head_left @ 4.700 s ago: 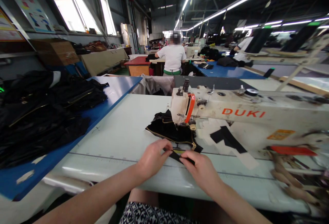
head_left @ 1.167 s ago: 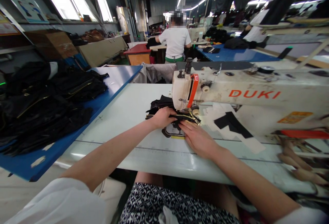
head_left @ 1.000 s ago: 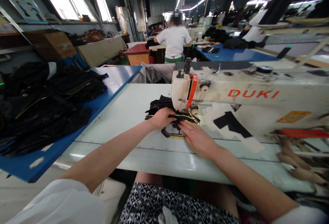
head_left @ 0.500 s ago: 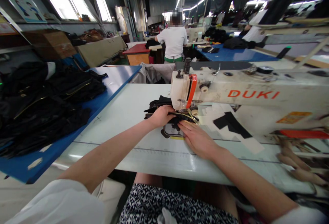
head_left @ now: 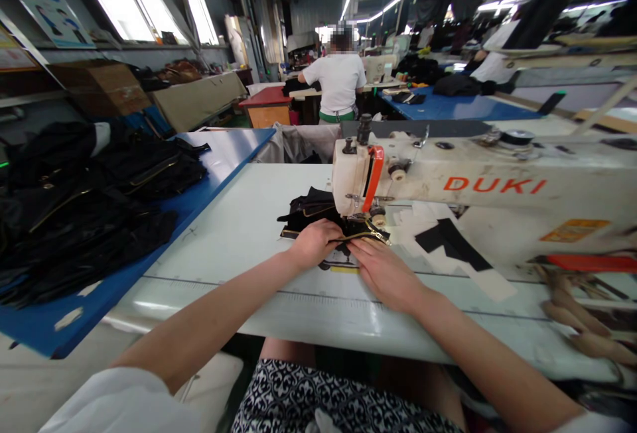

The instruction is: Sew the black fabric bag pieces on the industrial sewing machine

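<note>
A black fabric piece with a gold zipper (head_left: 311,211) lies under the head of a white DUKI sewing machine (head_left: 478,187). My left hand (head_left: 314,242) rests on the piece's near left edge, fingers curled and gripping the fabric. My right hand (head_left: 385,272) lies just right of it, fingers stretched forward and pressing the zipper edge flat in front of the needle. The needle area is partly hidden by my hands.
A heap of black garments (head_left: 84,201) covers a blue table (head_left: 229,154) on the left. Black and white cut pieces (head_left: 448,241) lie under the machine arm. Tan straps (head_left: 582,327) lie at the far right. A person in a white shirt (head_left: 336,81) works ahead, back turned.
Earlier both hands held a small black piece near the table's front edge. They then moved up to the needle, and in the last half second have drawn slightly back toward me with the fabric.
</note>
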`<action>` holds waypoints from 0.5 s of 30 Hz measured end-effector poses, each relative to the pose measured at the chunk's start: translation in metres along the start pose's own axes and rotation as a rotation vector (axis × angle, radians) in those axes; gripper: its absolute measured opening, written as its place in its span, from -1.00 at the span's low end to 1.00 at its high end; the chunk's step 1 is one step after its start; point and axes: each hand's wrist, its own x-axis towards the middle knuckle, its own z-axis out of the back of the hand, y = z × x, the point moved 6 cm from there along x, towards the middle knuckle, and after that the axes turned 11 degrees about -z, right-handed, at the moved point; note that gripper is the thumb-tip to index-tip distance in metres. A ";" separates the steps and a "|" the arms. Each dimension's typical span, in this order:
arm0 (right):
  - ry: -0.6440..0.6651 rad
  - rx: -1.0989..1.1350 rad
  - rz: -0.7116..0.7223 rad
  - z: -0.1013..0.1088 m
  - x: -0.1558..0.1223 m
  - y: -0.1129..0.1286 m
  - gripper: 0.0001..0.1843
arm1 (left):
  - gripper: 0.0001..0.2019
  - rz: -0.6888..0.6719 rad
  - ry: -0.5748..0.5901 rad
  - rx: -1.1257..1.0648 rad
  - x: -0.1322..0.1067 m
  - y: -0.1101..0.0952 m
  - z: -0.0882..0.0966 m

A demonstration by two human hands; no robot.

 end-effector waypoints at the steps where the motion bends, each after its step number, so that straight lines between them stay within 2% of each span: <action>1: 0.000 -0.005 0.000 0.000 0.000 0.000 -0.53 | -0.83 -0.003 -0.010 -0.003 -0.002 -0.001 0.000; 4: -0.004 -0.008 -0.002 0.000 0.001 0.001 -0.53 | -0.82 -0.010 -0.013 -0.001 -0.004 -0.004 0.000; 8: -0.014 0.009 -0.033 0.002 -0.001 0.002 -0.55 | -0.79 -0.035 0.044 0.036 -0.005 -0.013 0.004; 15: -0.165 0.027 0.011 0.020 -0.015 0.005 -0.70 | -0.75 -0.052 0.186 0.214 -0.007 -0.025 0.005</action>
